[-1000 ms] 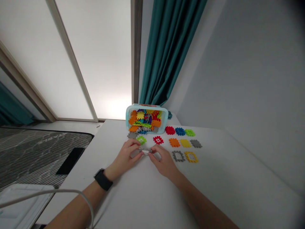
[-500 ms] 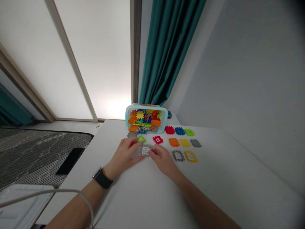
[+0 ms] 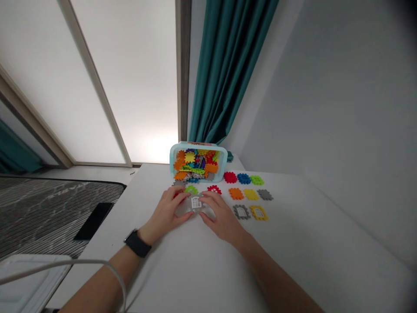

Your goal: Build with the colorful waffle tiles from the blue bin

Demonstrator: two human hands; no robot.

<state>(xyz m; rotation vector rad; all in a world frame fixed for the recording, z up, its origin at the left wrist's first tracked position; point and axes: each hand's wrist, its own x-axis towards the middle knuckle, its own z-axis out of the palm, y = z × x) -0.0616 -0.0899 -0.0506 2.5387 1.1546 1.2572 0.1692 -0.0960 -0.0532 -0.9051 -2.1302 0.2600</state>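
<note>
A grey interlocking tile with a white window insert (image 3: 196,203) is between my two hands, low over the white table. My left hand (image 3: 165,213) holds its left edge, fingertips at the far corner and thumb at the near one. On the other side, my right hand (image 3: 224,217) has its fingers on the far right corner and its thumb by the near right corner. A green tile (image 3: 191,190) lies just beyond the held tile, partly covered by my left fingers. Behind my right fingers sits a red window tile (image 3: 214,189).
A pale blue tub (image 3: 224,163) of mixed colourful tiles stands at the back. To the right lie several flat tiles, among them an orange one (image 3: 236,194), a grey window tile (image 3: 241,212) and a yellow window tile (image 3: 259,213). A pale cable (image 3: 97,261) crosses at lower left.
My right hand has shifted its grip: its fingers now reach over the tile's far right corner, with the thumb spread toward the near corner. The view has drifted slightly.
</note>
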